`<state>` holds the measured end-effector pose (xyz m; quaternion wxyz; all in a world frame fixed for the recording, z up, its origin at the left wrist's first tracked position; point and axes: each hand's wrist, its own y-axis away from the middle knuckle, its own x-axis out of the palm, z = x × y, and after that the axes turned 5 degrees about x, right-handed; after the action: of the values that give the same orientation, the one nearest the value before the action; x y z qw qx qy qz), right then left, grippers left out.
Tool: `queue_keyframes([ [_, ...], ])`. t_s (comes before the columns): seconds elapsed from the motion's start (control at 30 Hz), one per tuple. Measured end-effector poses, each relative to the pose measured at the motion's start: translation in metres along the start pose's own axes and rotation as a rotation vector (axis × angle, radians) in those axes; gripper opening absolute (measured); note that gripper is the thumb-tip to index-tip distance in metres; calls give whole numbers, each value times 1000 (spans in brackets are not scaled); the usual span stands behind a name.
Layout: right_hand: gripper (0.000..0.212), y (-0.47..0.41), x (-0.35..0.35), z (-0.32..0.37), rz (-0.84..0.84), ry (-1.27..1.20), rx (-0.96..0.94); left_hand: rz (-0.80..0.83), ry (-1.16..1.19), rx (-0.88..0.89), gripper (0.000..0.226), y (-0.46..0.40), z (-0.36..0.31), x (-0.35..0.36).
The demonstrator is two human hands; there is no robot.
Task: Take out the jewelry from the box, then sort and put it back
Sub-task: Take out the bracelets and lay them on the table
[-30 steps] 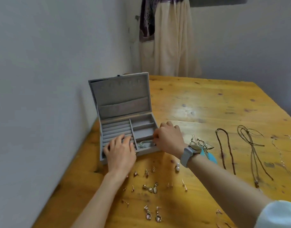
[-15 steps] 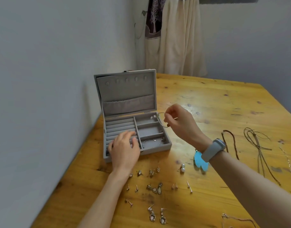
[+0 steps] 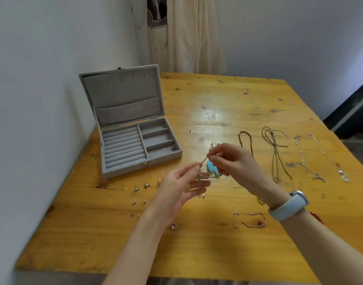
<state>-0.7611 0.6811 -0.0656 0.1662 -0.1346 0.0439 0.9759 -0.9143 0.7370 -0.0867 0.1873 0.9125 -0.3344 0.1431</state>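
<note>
Silvery and thin, the bracelet (image 3: 204, 168) hangs between both hands above the worktop (image 3: 217, 243), right hand (image 3: 233, 163) pinching its upper end, left hand (image 3: 182, 184) pinching the lower; likely light, limp and tangle-prone, so best held by its ends.

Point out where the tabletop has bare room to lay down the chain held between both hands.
Bare wood lies behind the cord necklaces, right of the jewelry box, and along the near edge below the pink bracelet. Crowded: earrings before the box, and the necklace row at right.
</note>
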Motion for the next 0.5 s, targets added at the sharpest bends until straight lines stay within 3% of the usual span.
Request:
queue_keyframes([
  [0.07,9,25,-19,-16,-38,-31,76,-8,-107,5,21,8,17,21],
  [0.23,7,91,-75,-50,-194,-54,200,52,-439,33,14,20,62,86],
  [0.5,10,156,-143,-112,-544,185,224,174,-1031,353,11,17,122,180],
])
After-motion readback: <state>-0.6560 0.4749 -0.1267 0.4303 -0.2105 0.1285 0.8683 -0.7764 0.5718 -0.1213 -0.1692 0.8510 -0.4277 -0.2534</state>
